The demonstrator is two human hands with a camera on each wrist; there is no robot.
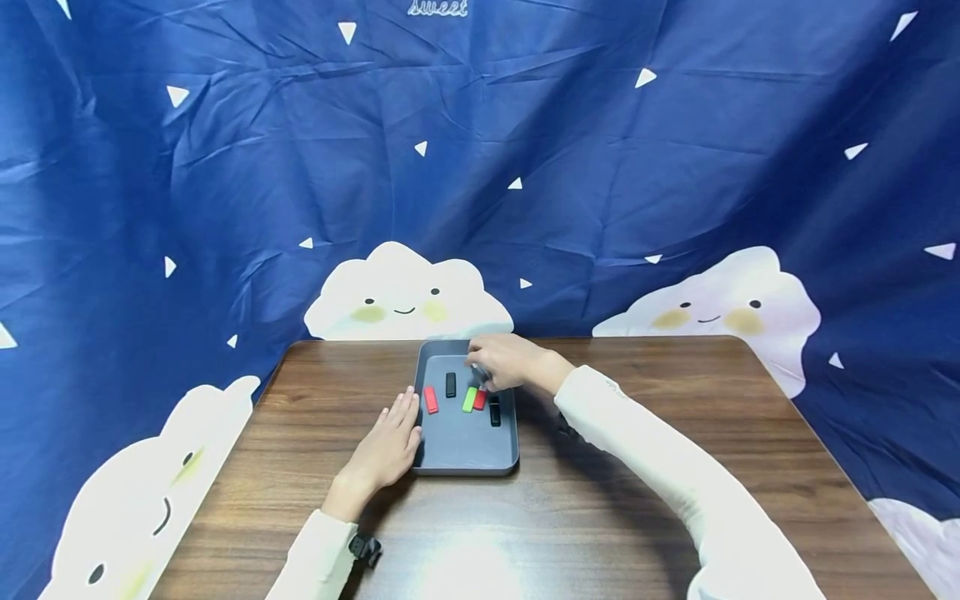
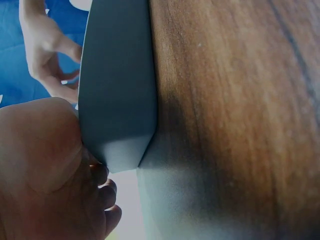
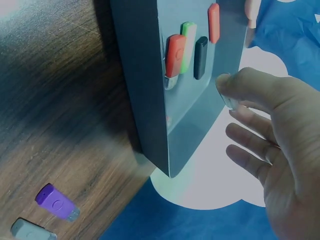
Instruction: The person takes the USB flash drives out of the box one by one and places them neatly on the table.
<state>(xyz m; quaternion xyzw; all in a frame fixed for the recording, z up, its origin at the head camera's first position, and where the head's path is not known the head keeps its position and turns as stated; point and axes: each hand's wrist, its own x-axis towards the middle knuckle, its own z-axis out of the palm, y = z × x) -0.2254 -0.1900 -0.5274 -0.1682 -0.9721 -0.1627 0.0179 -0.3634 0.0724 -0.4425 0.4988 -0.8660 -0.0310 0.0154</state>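
Note:
A grey tray point(image 1: 461, 454) lies on the table with several USB sticks in it. In the head view these are a red USB stick point(image 1: 431, 399), a black one point(image 1: 451, 385), a green one point(image 1: 469, 400) beside a second red one point(image 1: 481, 400), and another black stick point(image 1: 495, 412) by the right wall. Over the tray's far right part, my right hand point(image 1: 510, 360) pinches a small USB stick point(image 3: 229, 101) between thumb and index finger; its metal end shows, the rest is mostly covered. My left hand point(image 1: 384, 446) rests with straight fingers along the tray's left rim.
On the table outside the tray lie a purple USB stick point(image 3: 57, 202) and a grey one point(image 3: 33, 229), seen in the right wrist view. A blue cloth point(image 1: 480, 200) with clouds hangs behind the wooden table point(image 1: 637, 550), close to its far edge.

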